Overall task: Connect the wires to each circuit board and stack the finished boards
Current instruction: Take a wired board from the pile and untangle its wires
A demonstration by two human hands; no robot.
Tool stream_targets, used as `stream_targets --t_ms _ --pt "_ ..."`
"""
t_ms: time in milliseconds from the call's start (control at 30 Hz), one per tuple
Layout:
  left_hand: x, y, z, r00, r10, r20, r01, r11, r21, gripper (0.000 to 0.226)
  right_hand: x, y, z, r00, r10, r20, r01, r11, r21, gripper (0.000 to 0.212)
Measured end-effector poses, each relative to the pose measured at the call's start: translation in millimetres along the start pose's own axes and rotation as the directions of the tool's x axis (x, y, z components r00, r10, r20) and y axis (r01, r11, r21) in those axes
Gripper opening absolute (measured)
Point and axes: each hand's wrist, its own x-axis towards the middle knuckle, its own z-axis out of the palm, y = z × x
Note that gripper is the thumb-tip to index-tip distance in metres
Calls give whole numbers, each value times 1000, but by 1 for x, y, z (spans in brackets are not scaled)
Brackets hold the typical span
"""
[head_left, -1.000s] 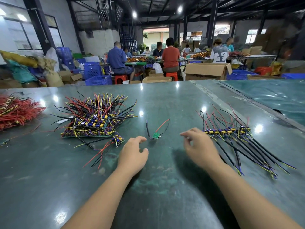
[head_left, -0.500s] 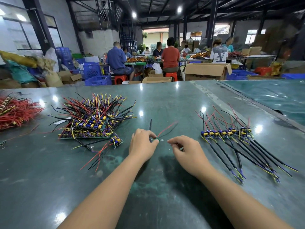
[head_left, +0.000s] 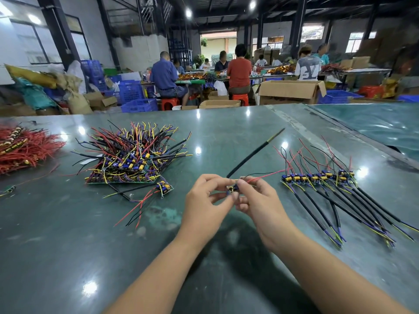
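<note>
My left hand [head_left: 205, 201] and my right hand [head_left: 258, 200] meet above the table's middle and both pinch one small circuit board [head_left: 233, 189] between the fingertips. A thick black cable [head_left: 254, 152] rises from the board toward the back right, and a thin red wire [head_left: 267, 175] trails off to the right. A big heap of wired boards [head_left: 131, 159] lies at the left, with one loose board [head_left: 164, 186] at its near edge. A row of finished boards [head_left: 317, 177] with long black cables lies to the right.
A bundle of red wires [head_left: 20, 148] lies at the far left, and a lone small board [head_left: 9, 189] sits near that edge. The green table [head_left: 68, 245] meets a second tabletop [head_left: 374, 123] at the right. Seated people, boxes and blue crates fill the background.
Both hands closed in on the small green board lying on the table, picked it up and now hold it lifted between them. Its black cable now sticks up toward the back right.
</note>
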Motion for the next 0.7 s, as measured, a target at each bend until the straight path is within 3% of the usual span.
stream_targets --t_ms 100,267,367,500,700 --pt "-2 -2 0 998 -42 38 44 998 -51 20 4 0 -6 999 -38 -8 38 999 -14 9" --pt "3 -6 1 986 -142 -91 131 985 -111 23 2 6 -6 991 -112 77 123 980 -154 16" --pt "6 -7 2 970 -212 -119 181 956 -229 13 0 7 -4 981 -158 109 173 973 -152 23" --pt "7 -9 -1 944 -296 -146 236 915 -328 19 1 7 -5 982 -164 89 171 983 -73 35" --pt "9 -7 -5 907 -416 -70 311 771 -556 10 1 1 -8 986 -130 101 133 991 -23 27"
